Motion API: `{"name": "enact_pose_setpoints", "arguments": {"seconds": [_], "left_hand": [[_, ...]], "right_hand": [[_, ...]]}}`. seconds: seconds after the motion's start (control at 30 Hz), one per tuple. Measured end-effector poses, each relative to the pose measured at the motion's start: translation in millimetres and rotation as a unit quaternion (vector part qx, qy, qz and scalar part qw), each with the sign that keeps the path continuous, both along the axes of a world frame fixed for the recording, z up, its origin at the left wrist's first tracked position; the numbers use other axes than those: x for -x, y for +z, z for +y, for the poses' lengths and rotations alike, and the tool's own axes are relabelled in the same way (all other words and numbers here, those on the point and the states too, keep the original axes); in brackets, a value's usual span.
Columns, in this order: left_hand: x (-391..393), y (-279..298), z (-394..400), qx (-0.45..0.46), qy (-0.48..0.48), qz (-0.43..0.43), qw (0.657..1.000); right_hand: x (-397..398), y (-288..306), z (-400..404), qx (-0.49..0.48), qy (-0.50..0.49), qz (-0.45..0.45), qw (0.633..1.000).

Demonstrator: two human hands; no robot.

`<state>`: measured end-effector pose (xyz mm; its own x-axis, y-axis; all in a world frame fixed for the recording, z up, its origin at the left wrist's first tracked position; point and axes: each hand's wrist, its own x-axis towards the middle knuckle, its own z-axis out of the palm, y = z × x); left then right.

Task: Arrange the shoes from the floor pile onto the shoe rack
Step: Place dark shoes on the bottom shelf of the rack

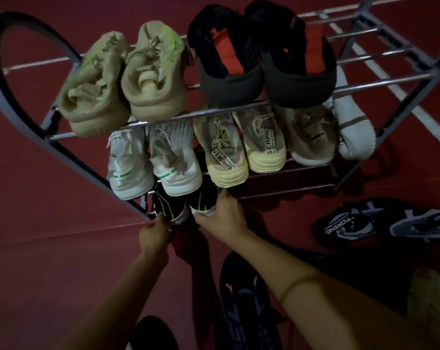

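Observation:
A metal shoe rack (380, 83) with chrome bars stands on the red floor. Its top shelf holds a beige pair (122, 82) and a black-and-red pair (261, 59). The middle shelf carries a white pair (153, 160), a cream pair (244, 147) and a light grey pair (330, 132). On the bottom shelf at the left sit two black shoes with green stripes. My left hand (154, 234) grips the heel of the left black shoe (169, 205). My right hand (222, 215) holds the heel of the right black shoe (203, 198).
A black and grey pair (380, 223) lies on the floor at the right. Another dark shoe with orange marks (246, 304) lies near me, below my right arm. A beige shoe (431, 299) shows at the lower right. The rack's curved side frame (16, 107) rises at the left.

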<state>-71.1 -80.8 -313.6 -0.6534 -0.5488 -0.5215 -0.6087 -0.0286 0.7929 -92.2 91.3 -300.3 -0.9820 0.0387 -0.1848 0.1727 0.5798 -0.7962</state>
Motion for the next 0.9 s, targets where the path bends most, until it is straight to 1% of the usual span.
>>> {"name": "enact_pose_setpoints", "arguments": {"seconds": [0.07, 0.1, 0.17, 0.23, 0.3, 0.4, 0.47, 0.5, 0.57, 0.63, 0.67, 0.7, 0.73, 0.77, 0.8, 0.83, 0.87, 0.9], "left_hand": [[-2.4, -5.0, 0.2, 0.026, 0.000, -0.004, 1.000], [-2.0, -6.1, 0.5, 0.035, 0.013, -0.004, 0.999], [0.6, -1.8, 2.5, 0.040, 0.056, 0.006, 0.998], [4.4, 3.4, 1.1, 0.052, 0.095, 0.013, 0.994], [4.7, 3.8, -5.4, 0.059, 0.119, 0.021, 0.991], [-3.9, -0.3, -13.9, 0.060, 0.122, 0.029, 0.990], [-17.0, -7.1, -9.0, 0.084, 0.072, 0.011, 0.994], [-27.1, -9.6, -1.6, 0.107, 0.035, 0.000, 0.994], [-54.3, -12.5, 23.1, 0.134, -0.061, -0.014, 0.989], [-84.0, -13.9, 53.2, 0.147, -0.169, -0.034, 0.974], [-98.8, -17.4, 69.0, 0.149, -0.217, -0.044, 0.964], [-112.9, -22.7, 84.3, 0.150, -0.260, -0.047, 0.953], [-126.0, -22.1, 100.0, 0.161, -0.297, -0.057, 0.939], [-138.7, -24.2, 113.1, 0.182, -0.333, -0.065, 0.923], [-148.7, -23.9, 123.1, 0.208, -0.354, -0.086, 0.908], [-157.7, -22.9, 131.4, 0.226, -0.367, -0.092, 0.898], [-163.4, -19.0, 135.3, 0.230, -0.374, -0.093, 0.894], [-167.0, -19.6, 135.3, 0.229, -0.382, -0.082, 0.892]], "right_hand": [[16.5, 0.6, -5.9, -0.023, 0.031, -0.011, 0.999], [23.3, -0.6, -5.3, -0.065, 0.059, -0.017, 0.996], [30.5, -6.8, 1.8, -0.172, 0.113, -0.034, 0.978], [32.2, -10.4, 5.7, -0.219, 0.136, -0.050, 0.965], [28.1, -13.4, 4.1, -0.234, 0.177, -0.076, 0.953], [12.6, -7.9, 9.0, -0.185, 0.183, -0.077, 0.963], [-0.2, -2.9, 23.5, -0.162, 0.196, -0.076, 0.964], [-7.4, -0.1, 32.9, -0.167, 0.208, -0.052, 0.962], [-24.5, 4.4, 57.5, -0.177, 0.210, 0.027, 0.961], [-39.9, 5.9, 93.8, -0.189, 0.190, 0.098, 0.958], [-46.7, 6.2, 117.1, -0.211, 0.175, 0.125, 0.954], [-52.6, 5.2, 143.9, -0.241, 0.158, 0.140, 0.947], [-57.3, 5.9, 172.6, -0.282, 0.134, 0.136, 0.940], [-61.2, 8.0, 202.4, -0.333, 0.107, 0.117, 0.929], [-64.1, 12.4, 233.0, -0.388, 0.069, 0.074, 0.916], [-66.5, 17.9, 262.0, -0.433, 0.024, 0.010, 0.901], [-68.6, 19.9, 291.7, -0.454, -0.023, -0.074, 0.888], [-72.7, 20.0, 318.7, -0.444, -0.070, -0.155, 0.880]]}}
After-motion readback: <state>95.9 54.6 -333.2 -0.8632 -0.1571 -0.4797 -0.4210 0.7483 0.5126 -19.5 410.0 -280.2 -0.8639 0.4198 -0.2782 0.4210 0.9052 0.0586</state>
